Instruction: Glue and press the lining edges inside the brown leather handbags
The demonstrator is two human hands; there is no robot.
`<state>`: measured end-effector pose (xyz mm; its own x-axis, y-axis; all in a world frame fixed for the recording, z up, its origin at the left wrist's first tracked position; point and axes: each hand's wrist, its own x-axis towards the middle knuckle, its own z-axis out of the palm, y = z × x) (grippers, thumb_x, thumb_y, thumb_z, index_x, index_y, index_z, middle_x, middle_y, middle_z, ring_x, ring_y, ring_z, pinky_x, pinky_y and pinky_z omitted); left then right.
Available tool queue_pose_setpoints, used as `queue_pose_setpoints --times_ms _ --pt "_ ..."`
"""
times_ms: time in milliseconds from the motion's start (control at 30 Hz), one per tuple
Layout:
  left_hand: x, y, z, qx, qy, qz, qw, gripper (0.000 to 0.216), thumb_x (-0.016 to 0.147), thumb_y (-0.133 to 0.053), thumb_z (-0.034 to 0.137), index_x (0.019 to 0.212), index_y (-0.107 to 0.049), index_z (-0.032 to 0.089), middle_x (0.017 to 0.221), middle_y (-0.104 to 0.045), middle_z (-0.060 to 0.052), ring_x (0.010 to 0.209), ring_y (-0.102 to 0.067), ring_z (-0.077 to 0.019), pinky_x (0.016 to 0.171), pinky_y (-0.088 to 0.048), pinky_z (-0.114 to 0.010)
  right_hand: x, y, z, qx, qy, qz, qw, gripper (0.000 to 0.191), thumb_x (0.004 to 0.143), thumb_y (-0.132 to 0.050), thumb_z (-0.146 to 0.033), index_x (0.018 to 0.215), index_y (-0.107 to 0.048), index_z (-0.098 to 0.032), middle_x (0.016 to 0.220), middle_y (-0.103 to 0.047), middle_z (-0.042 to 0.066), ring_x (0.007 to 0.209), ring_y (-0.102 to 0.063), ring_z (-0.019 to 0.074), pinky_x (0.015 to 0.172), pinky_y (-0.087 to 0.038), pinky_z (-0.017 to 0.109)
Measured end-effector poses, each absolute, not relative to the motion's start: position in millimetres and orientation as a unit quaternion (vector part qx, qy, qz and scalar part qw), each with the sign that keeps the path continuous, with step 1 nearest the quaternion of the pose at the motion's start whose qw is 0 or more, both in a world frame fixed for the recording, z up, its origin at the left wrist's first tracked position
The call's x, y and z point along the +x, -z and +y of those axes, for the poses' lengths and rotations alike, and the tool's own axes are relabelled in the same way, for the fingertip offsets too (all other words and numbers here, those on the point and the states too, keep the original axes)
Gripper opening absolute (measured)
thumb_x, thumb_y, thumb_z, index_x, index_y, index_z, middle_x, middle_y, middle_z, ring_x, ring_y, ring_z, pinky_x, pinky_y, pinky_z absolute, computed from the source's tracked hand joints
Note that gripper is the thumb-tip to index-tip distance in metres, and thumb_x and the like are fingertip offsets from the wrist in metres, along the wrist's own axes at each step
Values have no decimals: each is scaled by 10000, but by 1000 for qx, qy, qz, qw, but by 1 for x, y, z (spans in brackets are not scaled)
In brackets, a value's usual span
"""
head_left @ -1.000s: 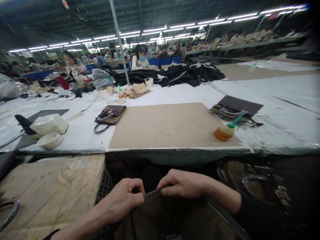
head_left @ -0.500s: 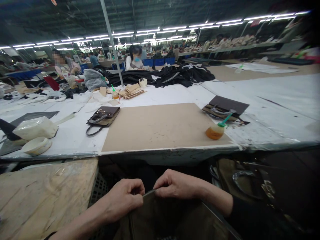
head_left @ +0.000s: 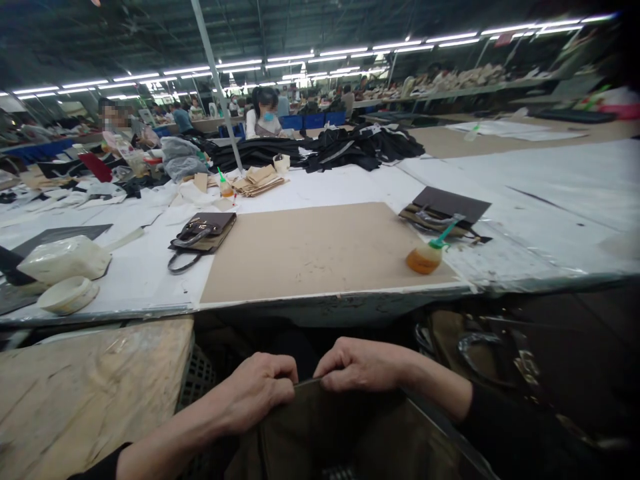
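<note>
An unfinished-looking dark olive bag (head_left: 335, 427) is in front of me below the table edge, its mouth facing me. My left hand (head_left: 260, 387) pinches the far rim of this bag from the left. On the same rim, a short way to the right, my right hand (head_left: 361, 365) grips the edge between thumb and fingers. Only a small stretch of rim shows between the two hands. The lower part of the bag runs out of the picture.
A brown board (head_left: 295, 253) lies on the white-covered table (head_left: 160, 280). Beside it are a small dark handbag (head_left: 205, 233), another bag piece (head_left: 447, 205) and a glue bottle (head_left: 425, 257). More bags (head_left: 480, 353) stand at lower right. A worn bench (head_left: 90, 387) is at left.
My left hand has moved slightly right and up along the rim, its fingers now more closed. The right hand keeps its hold. The whole view has shifted a little.
</note>
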<state>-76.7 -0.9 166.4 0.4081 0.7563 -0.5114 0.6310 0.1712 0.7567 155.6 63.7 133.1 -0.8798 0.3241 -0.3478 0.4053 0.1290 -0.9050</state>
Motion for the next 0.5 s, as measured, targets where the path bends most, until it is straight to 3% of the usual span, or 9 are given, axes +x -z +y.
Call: queue_pose_setpoints --times_ms 167,367,500 --pt "-96 -165 -12 633 -71 565 525 71 725 -483 222 729 -548 193 691 -492 51 692 -438 -142 558 -276 -244 160 -123 71 254 643 722 40 427 741 -513 -166 1095 -752 -155 810 -665 0 734 -557 150 663 -428 215" --pt "-104 -157 -20 606 -109 576 539 93 725 -470 198 759 -556 189 711 -488 53 710 -440 -140 580 -288 -242 160 -121 68 283 645 707 61 362 665 -572 -144 973 -763 -153 758 -644 -21 686 -554 149 598 -419 208" --pt "-101 -162 -23 623 -102 569 526 98 731 -479 197 754 -574 190 691 -487 55 692 -438 -138 570 -280 -247 150 -132 68 251 637 727 59 536 744 -713 -286 1276 -656 -255 1038 -711 -15 911 -631 194 765 -466 226"
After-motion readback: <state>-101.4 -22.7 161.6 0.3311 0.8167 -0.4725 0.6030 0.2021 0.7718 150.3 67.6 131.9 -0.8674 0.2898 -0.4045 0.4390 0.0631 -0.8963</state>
